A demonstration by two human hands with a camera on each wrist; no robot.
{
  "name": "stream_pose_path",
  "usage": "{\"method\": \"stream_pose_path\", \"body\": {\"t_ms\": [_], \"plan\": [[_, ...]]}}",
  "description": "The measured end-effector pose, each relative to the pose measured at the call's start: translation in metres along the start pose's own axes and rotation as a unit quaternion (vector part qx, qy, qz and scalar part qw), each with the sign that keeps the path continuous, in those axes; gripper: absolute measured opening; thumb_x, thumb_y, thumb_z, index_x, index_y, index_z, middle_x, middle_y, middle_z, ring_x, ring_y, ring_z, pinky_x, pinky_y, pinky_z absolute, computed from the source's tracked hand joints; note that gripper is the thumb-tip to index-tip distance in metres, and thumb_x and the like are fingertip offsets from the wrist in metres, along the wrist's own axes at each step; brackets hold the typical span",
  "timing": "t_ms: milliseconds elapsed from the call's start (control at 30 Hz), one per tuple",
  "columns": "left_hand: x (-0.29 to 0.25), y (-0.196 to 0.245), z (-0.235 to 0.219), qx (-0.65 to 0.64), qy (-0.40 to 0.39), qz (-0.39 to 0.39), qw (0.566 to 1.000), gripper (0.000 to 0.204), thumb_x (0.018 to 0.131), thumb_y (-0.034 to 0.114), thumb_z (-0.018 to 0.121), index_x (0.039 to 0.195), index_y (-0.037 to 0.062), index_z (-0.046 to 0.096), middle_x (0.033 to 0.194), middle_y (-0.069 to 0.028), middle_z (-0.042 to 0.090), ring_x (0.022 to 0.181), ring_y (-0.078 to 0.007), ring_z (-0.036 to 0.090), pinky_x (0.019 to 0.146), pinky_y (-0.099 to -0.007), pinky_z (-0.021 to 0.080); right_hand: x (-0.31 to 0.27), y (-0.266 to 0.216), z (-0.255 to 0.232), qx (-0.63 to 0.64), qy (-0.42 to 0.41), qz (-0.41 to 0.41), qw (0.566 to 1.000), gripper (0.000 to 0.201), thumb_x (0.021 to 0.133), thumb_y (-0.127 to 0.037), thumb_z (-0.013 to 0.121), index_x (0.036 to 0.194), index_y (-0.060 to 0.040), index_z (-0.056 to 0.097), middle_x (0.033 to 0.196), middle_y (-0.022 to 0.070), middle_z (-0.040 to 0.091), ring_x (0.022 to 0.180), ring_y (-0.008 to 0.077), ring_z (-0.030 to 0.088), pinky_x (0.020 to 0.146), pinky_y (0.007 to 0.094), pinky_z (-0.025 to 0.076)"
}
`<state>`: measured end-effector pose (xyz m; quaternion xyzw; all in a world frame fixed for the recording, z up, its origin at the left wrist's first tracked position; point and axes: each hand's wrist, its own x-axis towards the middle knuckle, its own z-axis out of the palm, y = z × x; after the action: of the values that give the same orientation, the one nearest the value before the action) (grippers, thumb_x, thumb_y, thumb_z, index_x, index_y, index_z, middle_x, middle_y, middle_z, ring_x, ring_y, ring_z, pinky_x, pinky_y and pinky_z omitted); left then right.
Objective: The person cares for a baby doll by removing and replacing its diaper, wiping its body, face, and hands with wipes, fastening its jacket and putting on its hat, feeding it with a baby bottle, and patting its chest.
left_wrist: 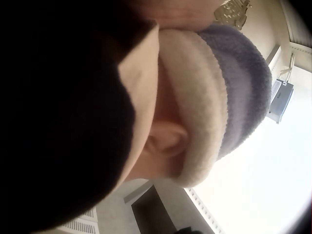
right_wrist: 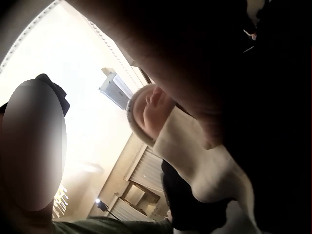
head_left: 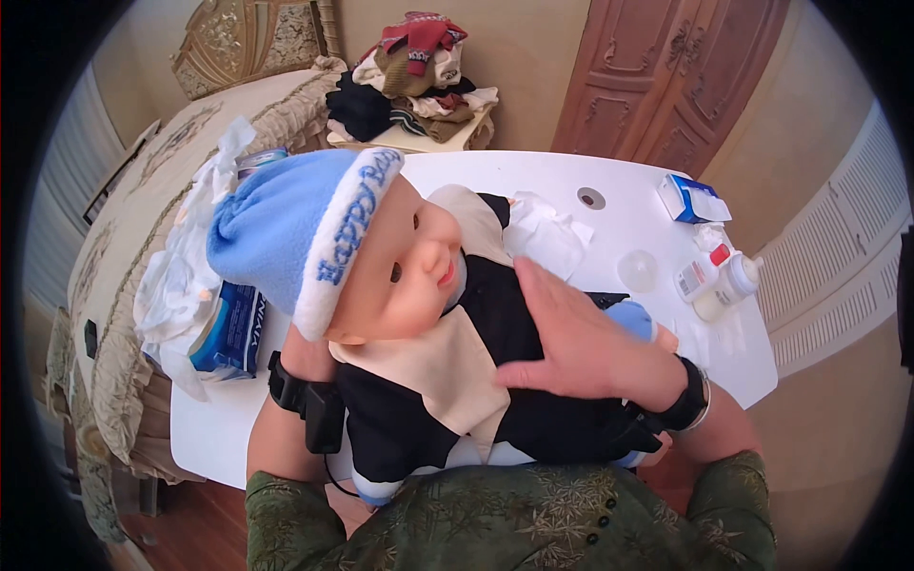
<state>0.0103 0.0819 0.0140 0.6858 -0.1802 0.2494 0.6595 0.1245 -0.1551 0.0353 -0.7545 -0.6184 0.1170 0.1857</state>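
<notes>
A baby doll (head_left: pixel 390 285) lies back against the person's front, its head toward the left. It wears a blue hat (head_left: pixel 281 224) with a white lettered band and a black jacket (head_left: pixel 557 414) with a wide cream collar (head_left: pixel 443 366). Behind the doll's neck, the left hand (head_left: pixel 309 354) supports the head; its fingers are hidden there. In the left wrist view, part of that hand lies by the collar and hat band. The right hand (head_left: pixel 595 338) rests flat on the doll's chest, fingers extended and thumb spread over the jacket front.
On the white table (head_left: pixel 438 171) are crumpled white cloth (head_left: pixel 547 238), a blue-and-white box (head_left: pixel 693 200), bottles (head_left: pixel 728 285) and a clear round piece (head_left: pixel 638 270). A blue wipes pack (head_left: pixel 228 328) is at the left. Behind stand a bed (head_left: pixel 257 114) and piled clothes (head_left: pixel 414 81).
</notes>
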Motion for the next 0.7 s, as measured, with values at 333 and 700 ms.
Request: {"method": "stream_pose_path", "body": {"t_ms": [333,700], "plan": [[-0.002,0.001,0.008,-0.088,0.004,-0.018,0.996,0.048,0.090,0.021,0.062,0.130,-0.0008,0.047,0.125,-0.0145,0.056,0.116,-0.0242,0.054,0.099,-0.0359,0.046,0.016,0.000,0.026,-0.001,0.075,-0.043,0.996,0.105,0.077,-0.046,0.071,0.142,0.0119,0.012,0.144,0.0337,0.024,0.135,0.0440,0.027,0.112,0.0432,0.026],[-0.026,-0.003,-0.009,-0.478,0.123,-0.103,0.863,0.048,0.096,0.033,0.050,0.131,0.0010,0.047,0.130,-0.0154,0.054,0.120,-0.0278,0.052,0.102,-0.0405,0.044,0.000,0.012,0.024,-0.011,0.109,0.070,0.991,0.098,0.079,-0.043,0.069,0.142,0.0097,0.015,0.142,0.0321,0.029,0.134,0.0425,0.030,0.111,0.0442,0.027]]}}
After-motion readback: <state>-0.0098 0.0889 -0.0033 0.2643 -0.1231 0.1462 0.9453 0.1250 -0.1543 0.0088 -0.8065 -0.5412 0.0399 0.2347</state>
